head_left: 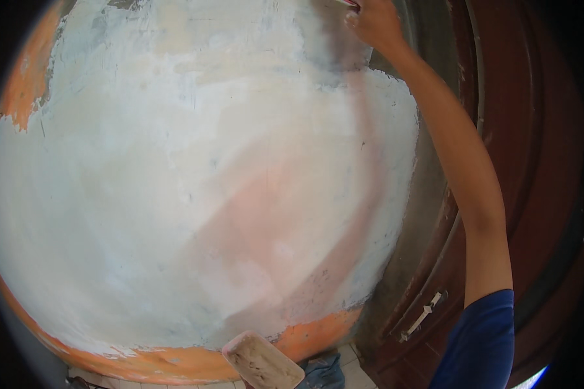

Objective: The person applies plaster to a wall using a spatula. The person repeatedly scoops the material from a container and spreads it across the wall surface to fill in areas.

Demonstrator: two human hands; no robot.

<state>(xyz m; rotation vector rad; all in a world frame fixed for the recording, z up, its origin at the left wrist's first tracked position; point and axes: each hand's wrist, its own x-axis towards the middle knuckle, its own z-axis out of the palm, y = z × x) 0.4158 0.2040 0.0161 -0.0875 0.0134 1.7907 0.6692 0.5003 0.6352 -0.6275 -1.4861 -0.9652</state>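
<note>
My right hand is raised at the top of the view, close to the wall, with the arm stretched up along the right side. Its fingers are closed round a thin tool; only a short pale and reddish bit shows, and the rest is cut off by the upper edge. Pale, smeared filler covers most of the wall. Low in the middle, a rectangular tub holds beige paste and is tilted toward me. Whatever supports the tub is out of sight, and my left hand does not show.
Right of the wall stands a dark red-brown door with a metal handle. Orange paint shows along the wall's bottom and upper left. Below lie floor tiles and a crumpled blue-grey item.
</note>
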